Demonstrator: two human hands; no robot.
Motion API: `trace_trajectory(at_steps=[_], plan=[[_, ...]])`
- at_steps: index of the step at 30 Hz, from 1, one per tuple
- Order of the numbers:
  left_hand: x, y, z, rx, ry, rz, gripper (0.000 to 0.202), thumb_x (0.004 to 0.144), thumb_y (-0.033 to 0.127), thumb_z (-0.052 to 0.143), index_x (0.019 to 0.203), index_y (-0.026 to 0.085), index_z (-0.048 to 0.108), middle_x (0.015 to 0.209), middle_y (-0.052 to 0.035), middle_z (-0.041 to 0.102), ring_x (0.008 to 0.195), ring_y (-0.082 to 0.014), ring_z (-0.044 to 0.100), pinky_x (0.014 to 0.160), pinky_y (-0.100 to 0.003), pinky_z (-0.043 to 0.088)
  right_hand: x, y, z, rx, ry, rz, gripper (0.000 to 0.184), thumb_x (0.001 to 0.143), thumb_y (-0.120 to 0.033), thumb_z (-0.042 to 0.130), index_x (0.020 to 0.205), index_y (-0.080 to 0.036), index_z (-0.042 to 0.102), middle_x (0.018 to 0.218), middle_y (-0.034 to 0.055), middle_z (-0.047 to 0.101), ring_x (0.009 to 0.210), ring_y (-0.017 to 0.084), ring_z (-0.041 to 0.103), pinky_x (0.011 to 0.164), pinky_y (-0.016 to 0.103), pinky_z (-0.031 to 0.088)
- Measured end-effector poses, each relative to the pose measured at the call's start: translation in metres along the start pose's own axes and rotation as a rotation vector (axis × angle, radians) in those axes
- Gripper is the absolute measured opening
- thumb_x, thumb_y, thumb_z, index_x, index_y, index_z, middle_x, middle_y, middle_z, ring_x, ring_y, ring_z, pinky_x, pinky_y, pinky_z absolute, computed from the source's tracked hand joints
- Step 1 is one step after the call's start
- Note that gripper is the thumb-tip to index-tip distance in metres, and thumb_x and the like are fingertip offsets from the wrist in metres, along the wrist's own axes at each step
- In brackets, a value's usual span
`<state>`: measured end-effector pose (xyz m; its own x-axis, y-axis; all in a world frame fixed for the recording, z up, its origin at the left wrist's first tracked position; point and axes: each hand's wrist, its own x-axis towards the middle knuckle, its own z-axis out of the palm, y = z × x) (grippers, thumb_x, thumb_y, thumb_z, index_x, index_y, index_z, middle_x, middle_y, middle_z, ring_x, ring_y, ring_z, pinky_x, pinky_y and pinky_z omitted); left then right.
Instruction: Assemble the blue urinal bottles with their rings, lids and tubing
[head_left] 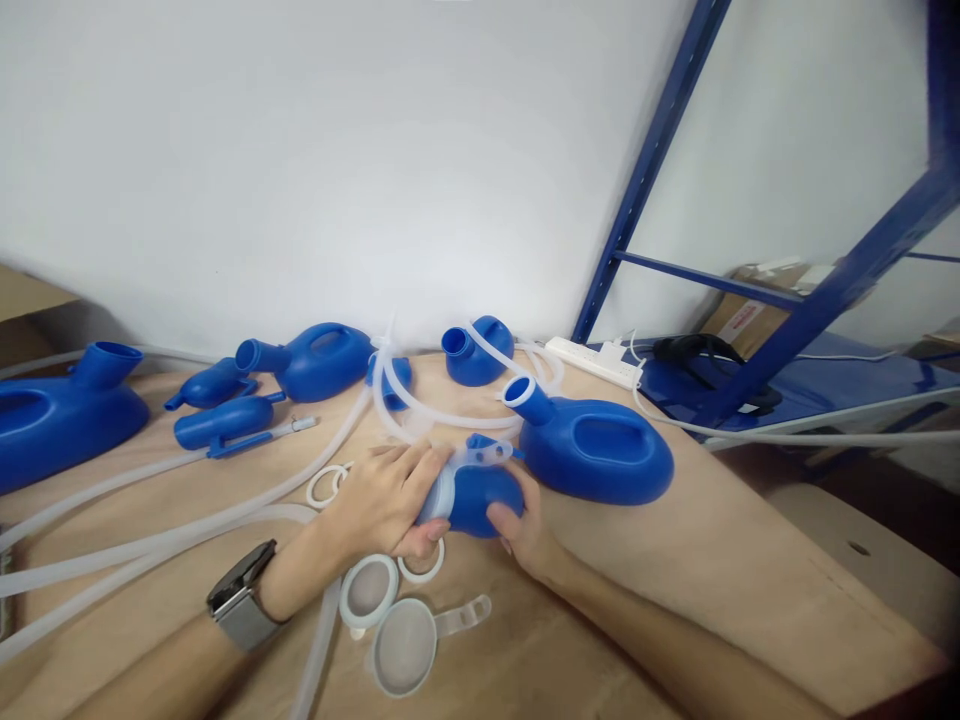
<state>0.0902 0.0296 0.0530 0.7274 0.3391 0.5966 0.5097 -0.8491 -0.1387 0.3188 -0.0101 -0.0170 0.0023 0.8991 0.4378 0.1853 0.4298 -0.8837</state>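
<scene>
Over the middle of the table, both hands hold a small blue plastic bottle (486, 500) lying on its side. My left hand (394, 490) is closed around the translucent lid (442, 495) at the bottle's left end. On the other side, my right hand (536, 530) grips the blue body, thumb in front. A clear strap with holes (489, 456) extends from the lid over the bottle. Below the hands lie a round translucent cap with a strap (405, 648), another round cap (369, 590) and a white ring (422, 575).
A large blue urinal bottle (600, 450) stands close at the right. More blue bottles (326, 362) line the wall, with small ones (225, 422) at left. Clear tubes (180, 540) cross the left side. A power strip (592, 362) and blue rack (652, 170) stand at right.
</scene>
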Motion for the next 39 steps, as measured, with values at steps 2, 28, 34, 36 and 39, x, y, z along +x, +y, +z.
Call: trace_trajectory(at_steps=[2, 28, 34, 36, 39], plan=[[0.005, 0.007, -0.003, -0.002, -0.005, -0.067, 0.069, 0.105, 0.057, 0.011, 0.142, 0.011, 0.048, 0.097, -0.0157, 0.074, 0.073, -0.0287, 0.072, 0.063, -0.038, 0.055, 0.001, -0.004, -0.002, -0.012, 0.023, -0.053, 0.064, 0.082, -0.072, 0.07, 0.125, -0.025, 0.07, 0.126, 0.0137, 0.075, 0.117, 0.036, 0.072, 0.102, 0.052, 0.059], [-0.001, 0.031, 0.012, -0.305, -0.09, -0.614, 0.049, 0.111, 0.045, 0.025, 0.132, 0.018, 0.06, 0.085, -0.0077, 0.078, 0.076, -0.0275, 0.074, 0.067, -0.036, 0.054, 0.015, 0.01, -0.019, -0.396, 0.017, -0.519, 0.066, 0.069, -0.053, 0.084, 0.128, -0.027, 0.071, 0.119, 0.0115, 0.077, 0.096, 0.03, 0.079, 0.077, 0.039, 0.066], [0.003, 0.028, 0.003, -0.056, -0.044, -0.335, 0.051, 0.109, 0.048, 0.025, 0.135, 0.012, 0.047, 0.083, -0.0115, 0.078, 0.061, -0.0312, 0.073, 0.055, -0.038, 0.049, 0.007, -0.003, -0.009, -0.01, -0.026, -0.146, 0.065, 0.075, -0.058, 0.08, 0.128, -0.024, 0.069, 0.121, 0.0137, 0.075, 0.112, 0.034, 0.071, 0.098, 0.049, 0.06], [0.007, 0.029, -0.002, 0.038, 0.001, -0.202, 0.053, 0.108, 0.047, 0.023, 0.137, 0.009, 0.044, 0.078, -0.0114, 0.076, 0.053, -0.031, 0.07, 0.049, -0.037, 0.047, 0.004, -0.001, -0.009, 0.095, -0.032, -0.001, 0.064, 0.073, -0.063, 0.081, 0.122, -0.023, 0.073, 0.121, 0.0135, 0.074, 0.111, 0.034, 0.071, 0.093, 0.048, 0.061], [0.012, 0.032, -0.005, 0.118, 0.012, -0.098, 0.059, 0.106, 0.048, 0.024, 0.144, 0.005, 0.037, 0.081, -0.0138, 0.075, 0.052, -0.0321, 0.069, 0.046, -0.039, 0.049, 0.004, 0.008, -0.01, 0.306, -0.067, 0.23, 0.067, 0.069, -0.07, 0.081, 0.118, -0.024, 0.074, 0.119, 0.0112, 0.072, 0.079, 0.024, 0.072, 0.058, 0.035, 0.06]])
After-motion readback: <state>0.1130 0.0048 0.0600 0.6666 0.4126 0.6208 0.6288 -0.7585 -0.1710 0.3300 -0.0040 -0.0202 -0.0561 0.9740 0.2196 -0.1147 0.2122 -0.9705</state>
